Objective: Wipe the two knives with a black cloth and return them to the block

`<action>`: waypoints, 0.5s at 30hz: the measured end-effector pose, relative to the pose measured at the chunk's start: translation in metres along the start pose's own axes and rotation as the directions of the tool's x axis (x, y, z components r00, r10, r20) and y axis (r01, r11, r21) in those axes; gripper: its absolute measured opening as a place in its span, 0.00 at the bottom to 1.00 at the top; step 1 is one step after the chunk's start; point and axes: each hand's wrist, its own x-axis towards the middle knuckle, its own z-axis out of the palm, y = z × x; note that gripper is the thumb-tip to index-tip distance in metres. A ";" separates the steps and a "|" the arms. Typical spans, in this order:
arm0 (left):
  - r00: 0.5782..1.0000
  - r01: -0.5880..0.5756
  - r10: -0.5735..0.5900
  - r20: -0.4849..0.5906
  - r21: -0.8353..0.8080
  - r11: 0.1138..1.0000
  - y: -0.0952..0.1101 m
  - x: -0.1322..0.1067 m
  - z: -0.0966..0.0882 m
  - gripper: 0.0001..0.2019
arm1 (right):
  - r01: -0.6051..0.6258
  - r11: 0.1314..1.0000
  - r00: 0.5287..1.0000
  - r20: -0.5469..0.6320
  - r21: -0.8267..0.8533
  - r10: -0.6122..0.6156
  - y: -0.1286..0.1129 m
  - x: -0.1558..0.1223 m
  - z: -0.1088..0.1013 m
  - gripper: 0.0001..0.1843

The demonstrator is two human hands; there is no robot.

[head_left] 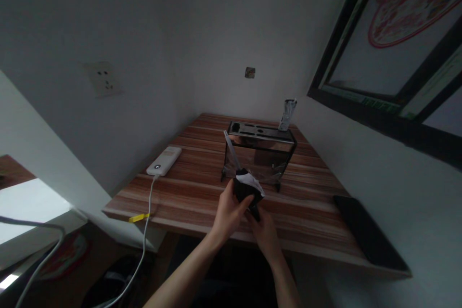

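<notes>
1. Head view: the left hand (228, 208) pinches a dark item (238, 191) between thumb and fingers; the right hand (266, 232) meets its lower end, closure not possible to tell
2. Striped tabletop (195, 187) spreads either side, from white device (164, 161) to black slab (368, 233); its front edge passes beneath the hands
3. The item's pale strip (233, 151) points up and away, overlapping the rack (265, 133); contact unclear
4. Right fingertips are hidden, forearms cut off below

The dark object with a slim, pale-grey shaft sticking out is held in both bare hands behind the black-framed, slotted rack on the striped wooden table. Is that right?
Not quite: the dark object, with its pale-grey shaft, is in front of the slotted rack, not behind. The head view shows the left hand and right hand holding it there.
</notes>
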 end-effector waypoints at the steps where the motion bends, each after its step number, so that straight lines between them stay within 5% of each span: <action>1: 1.000 -0.004 0.004 -0.003 -0.004 1.000 0.000 0.000 0.001 0.19 | 0.000 1.000 1.000 0.002 0.003 0.000 0.000 0.000 0.000 0.22; 15: 0.997 -0.046 0.047 -0.058 0.021 0.999 0.009 0.012 -0.005 0.16 | -0.014 1.000 0.999 0.050 0.025 0.013 0.003 0.001 -0.001 0.23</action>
